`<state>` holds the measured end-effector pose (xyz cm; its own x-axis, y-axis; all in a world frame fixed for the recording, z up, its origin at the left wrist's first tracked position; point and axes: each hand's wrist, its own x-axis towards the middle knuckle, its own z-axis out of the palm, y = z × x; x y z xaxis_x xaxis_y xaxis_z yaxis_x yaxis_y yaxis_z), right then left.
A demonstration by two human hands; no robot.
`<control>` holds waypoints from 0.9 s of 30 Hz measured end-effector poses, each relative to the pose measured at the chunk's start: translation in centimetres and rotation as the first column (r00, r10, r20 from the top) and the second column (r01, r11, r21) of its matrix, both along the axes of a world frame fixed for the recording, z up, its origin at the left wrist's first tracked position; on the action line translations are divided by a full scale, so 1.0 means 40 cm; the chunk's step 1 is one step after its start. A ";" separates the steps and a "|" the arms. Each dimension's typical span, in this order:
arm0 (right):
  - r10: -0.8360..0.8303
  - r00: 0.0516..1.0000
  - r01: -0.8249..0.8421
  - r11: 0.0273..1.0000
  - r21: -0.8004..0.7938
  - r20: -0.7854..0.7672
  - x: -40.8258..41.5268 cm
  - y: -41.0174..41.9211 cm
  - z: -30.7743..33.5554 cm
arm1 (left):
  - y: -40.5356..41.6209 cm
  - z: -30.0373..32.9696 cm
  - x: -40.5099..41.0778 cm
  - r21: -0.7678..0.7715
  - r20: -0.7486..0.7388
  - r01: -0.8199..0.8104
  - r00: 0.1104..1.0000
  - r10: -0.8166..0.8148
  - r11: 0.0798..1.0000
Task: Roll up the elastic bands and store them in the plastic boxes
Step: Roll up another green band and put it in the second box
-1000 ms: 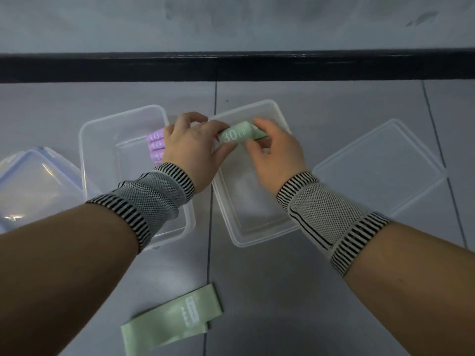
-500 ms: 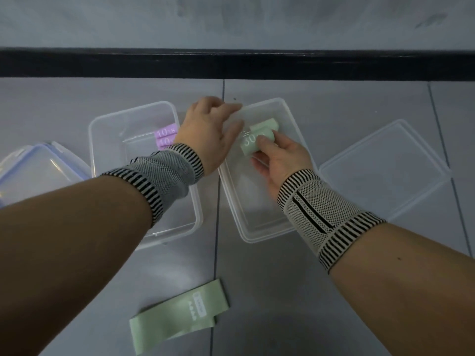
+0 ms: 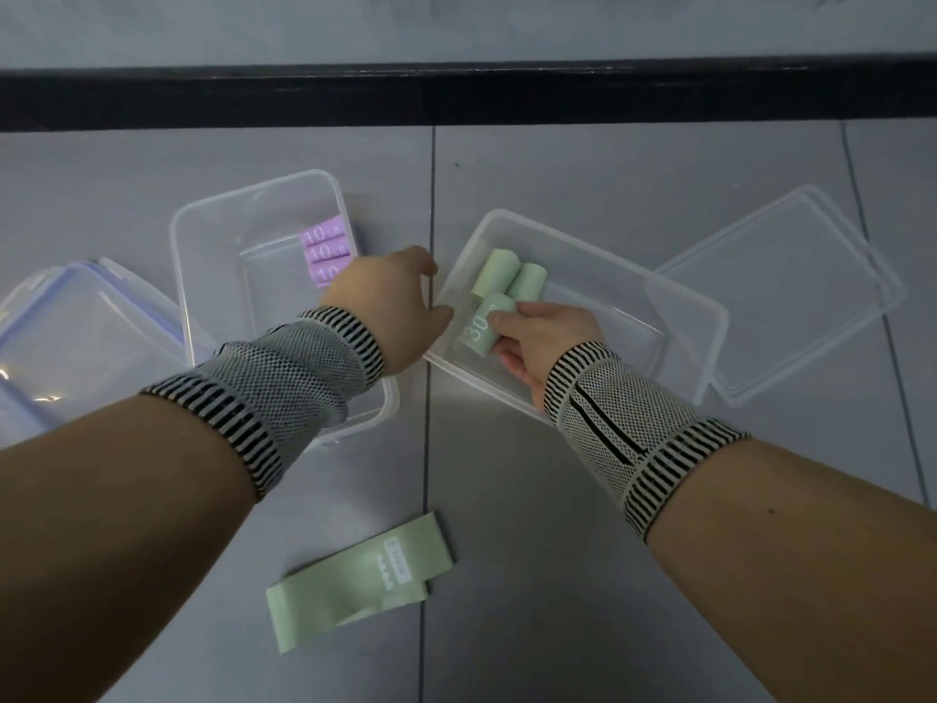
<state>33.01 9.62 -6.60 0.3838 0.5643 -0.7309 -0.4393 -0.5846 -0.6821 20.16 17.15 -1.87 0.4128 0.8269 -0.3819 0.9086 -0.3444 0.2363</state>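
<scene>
Indoor floor of large grey tiles with thin dark grout lines (image 3: 557,205), bounded by a black baseboard strip (image 3: 466,96) under a plain grey wall (image 3: 456,27). Bare and unfurnished; exact kind of room impossible to tell.

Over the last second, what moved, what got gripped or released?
The left hand let go of the rolled green band and shifted to the right box's near-left rim. The right hand, holding alone, lowered the roll into that box beside two green rolls; the box now sits turned. Unchanged: purple rolls in the left box, flat green band on the floor, both lids.
</scene>
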 end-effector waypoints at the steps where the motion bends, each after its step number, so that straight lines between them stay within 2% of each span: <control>1: 0.030 1.000 -0.030 0.999 -0.012 0.006 -0.001 -0.002 -0.006 | -0.011 0.001 -0.002 0.018 0.025 0.032 0.999 -0.033 0.999; 3: 0.092 0.996 -0.092 0.995 -0.025 0.017 -0.007 0.001 -0.019 | -0.032 -0.003 -0.003 0.086 0.070 0.143 0.986 -0.149 0.986; 5: 0.159 0.985 -0.157 0.986 -0.049 0.058 -0.016 0.010 -0.026 | -0.046 -0.017 -0.004 0.104 0.055 0.225 0.971 -0.232 0.969; 8: 0.221 0.963 -0.208 0.974 -0.093 0.154 -0.026 0.032 -0.033 | -0.043 -0.034 0.000 0.058 0.071 0.189 0.979 -0.193 0.980; 14: 0.163 0.972 -0.137 0.978 -0.160 0.166 -0.045 0.050 -0.050 | -0.033 -0.033 0.013 0.057 0.055 0.185 0.981 -0.188 0.981; 18: 0.185 0.957 -0.141 0.970 -0.199 0.225 -0.040 0.048 -0.052 | -0.033 -0.032 0.021 0.049 -0.048 0.204 0.978 -0.202 0.978; 22: 0.165 0.968 -0.128 0.973 -0.192 0.191 -0.039 0.039 -0.053 | -0.025 -0.034 0.043 0.023 -0.169 0.251 0.955 -0.243 0.968; 24: 0.160 0.975 -0.138 0.980 -0.140 0.156 -0.035 0.034 -0.049 | -0.023 -0.036 0.045 0.012 -0.175 0.253 0.953 -0.248 0.967; 27: 0.049 0.996 -0.041 0.994 -0.102 0.074 -0.028 0.021 -0.035 | -0.023 -0.039 0.041 -0.011 -0.147 0.230 0.962 -0.229 0.973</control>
<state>31.89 10.46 -8.02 0.4164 0.5074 -0.7544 -0.3597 -0.6701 -0.6493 21.81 16.23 -3.41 0.5320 0.7190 -0.4472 0.8293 -0.5490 0.1040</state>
